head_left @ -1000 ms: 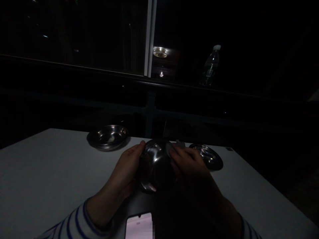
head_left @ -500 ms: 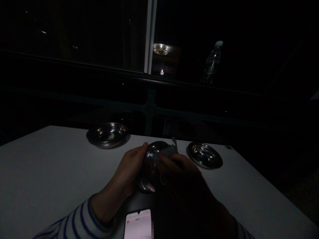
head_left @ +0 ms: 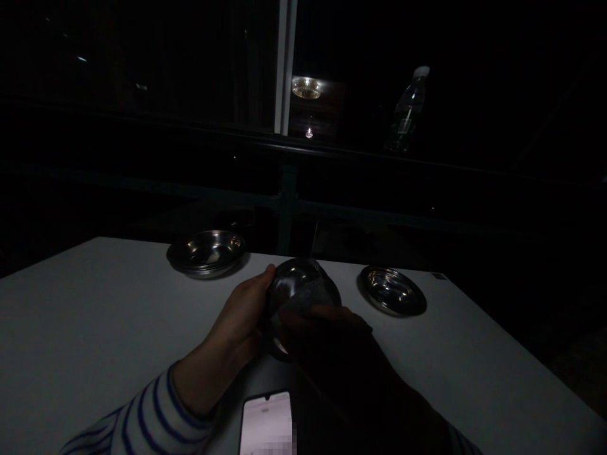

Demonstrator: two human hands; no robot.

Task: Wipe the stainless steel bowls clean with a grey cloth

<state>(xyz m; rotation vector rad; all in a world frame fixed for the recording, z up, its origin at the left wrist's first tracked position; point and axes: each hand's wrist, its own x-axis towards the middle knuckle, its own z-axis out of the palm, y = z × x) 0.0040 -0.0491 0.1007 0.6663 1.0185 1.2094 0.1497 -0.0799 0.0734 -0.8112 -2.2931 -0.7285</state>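
Though partly behind right hand [head_left: 329, 335], bowl [head_left: 286, 280] near phone [head_left: 266, 420].

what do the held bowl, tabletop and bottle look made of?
Held bowl: metal, likely stainless steel, polished; bright highlights on grey, mirror-like surface.
Tabletop: smooth, fairly matte white, perhaps laminate; even colour, soft shading, core unclear.
Bottle: probably clear plastic; see-through wall, white cap, though darkness leaves glass possible.
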